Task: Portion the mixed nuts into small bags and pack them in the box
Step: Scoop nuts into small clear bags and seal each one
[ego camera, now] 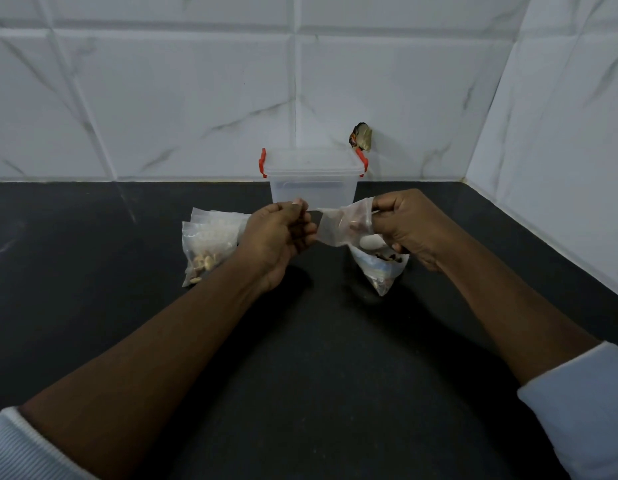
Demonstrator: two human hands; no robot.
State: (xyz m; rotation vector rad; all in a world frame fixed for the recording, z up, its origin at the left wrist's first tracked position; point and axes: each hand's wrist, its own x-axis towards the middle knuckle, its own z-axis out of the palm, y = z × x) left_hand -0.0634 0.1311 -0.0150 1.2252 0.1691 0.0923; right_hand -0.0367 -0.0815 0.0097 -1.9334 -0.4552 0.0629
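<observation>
As the left hand and right hand each pinch an edge of the small bag, it stretches taut, seemingly for sealing; the box sits lidded behind.

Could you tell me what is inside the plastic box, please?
Nothing shows through the cloudy walls of the box, whose lid is on. The left hand and small bag hide its bottom edge.

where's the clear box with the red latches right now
In the head view the box sits centre, at the back of the dark counter against the tiled wall, just beyond the small bag held in the right hand.
</observation>
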